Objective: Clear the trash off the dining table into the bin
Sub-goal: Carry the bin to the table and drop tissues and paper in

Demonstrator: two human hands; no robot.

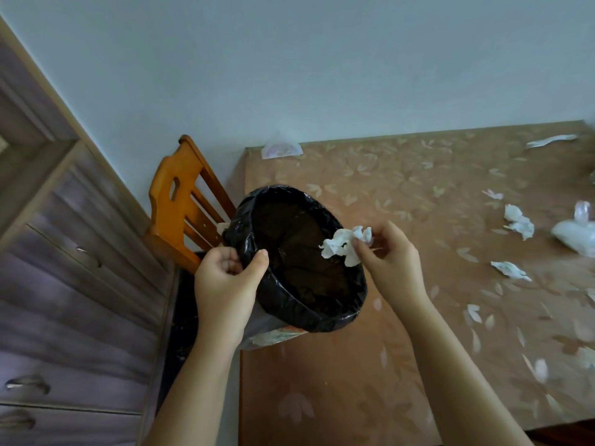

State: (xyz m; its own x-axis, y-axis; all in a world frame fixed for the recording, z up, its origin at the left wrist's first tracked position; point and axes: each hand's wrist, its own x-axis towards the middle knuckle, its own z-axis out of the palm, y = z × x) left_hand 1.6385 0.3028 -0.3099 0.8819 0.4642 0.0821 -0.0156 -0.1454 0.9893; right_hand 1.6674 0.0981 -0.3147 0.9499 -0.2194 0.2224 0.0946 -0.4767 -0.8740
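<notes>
A bin [289, 304] lined with a black bag is tilted toward me at the table's left edge. My left hand [227, 284] grips its near-left rim. My right hand [389, 255] pinches a crumpled white tissue [346, 244] over the bin's right rim. On the dining table [418, 365] with its leaf-patterned brown cloth lie more crumpled tissues [518, 222], [510, 270], a paper strip [550, 140] at the back and a clear plastic bag [576, 235] at the right edge.
An orange wooden chair [180, 201] stands left of the table against the pale wall. A grey-brown chest of drawers [70, 284] fills the left side. A folded wrapper [281, 149] lies at the table's back left corner.
</notes>
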